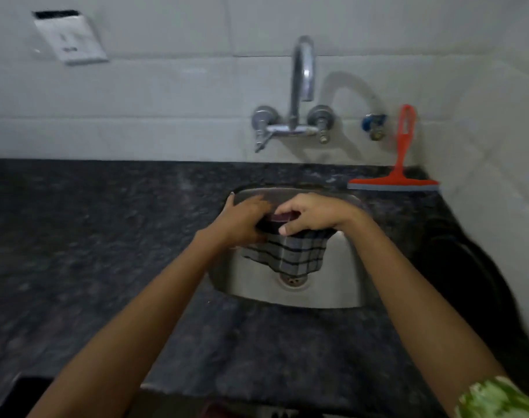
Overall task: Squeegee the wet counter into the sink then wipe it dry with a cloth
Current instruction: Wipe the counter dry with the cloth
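Both hands hold a grey checked cloth (290, 256) over the steel sink (344, 279). My left hand (242, 220) grips its bunched left end, and my right hand (314, 214) grips the top beside it. The rest of the cloth hangs down above the drain (293, 280). A red squeegee (397, 170) leans against the tiled wall behind the sink's right corner, blade down on the dark granite counter (91, 236).
A chrome wall tap (299, 95) rises above the sink, with a small blue valve (373, 123) to its right. A white switch plate (71, 37) sits high on the left wall. A dark round object (474, 267) lies at the counter's right end.
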